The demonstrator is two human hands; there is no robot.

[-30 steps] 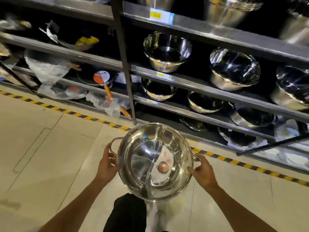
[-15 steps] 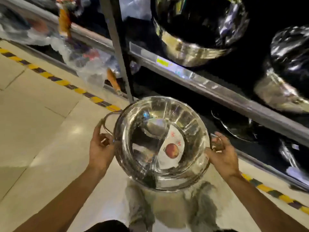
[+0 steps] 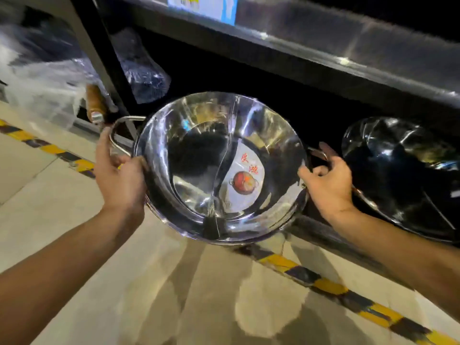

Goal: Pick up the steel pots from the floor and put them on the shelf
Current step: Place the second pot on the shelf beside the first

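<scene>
A shiny steel pot (image 3: pixel 199 170) with a curved divider and a round label inside is held at the mouth of the lowest shelf bay (image 3: pixel 249 78). My left hand (image 3: pixel 119 178) grips its left loop handle and rim. Around the right handle my right hand (image 3: pixel 328 180) is curled. The pot tilts toward me, its far rim reaching into the dark bay. A second steel pot (image 3: pixel 398 175) sits on the same shelf just to the right, close to my right hand.
A black shelf upright (image 3: pixel 99 58) stands left of the pot. Plastic-wrapped pans with a wooden handle (image 3: pixel 95 103) lie in the left bay. The upper shelf edge (image 3: pixel 323 43) with a price tag hangs overhead. Yellow-black floor tape (image 3: pixel 336 287) runs along the shelf base.
I have bent down and moved in close to the bottom shelf, carrying the pot forward and down so its far rim now enters the lowest bay. Both hands keep the handles.
</scene>
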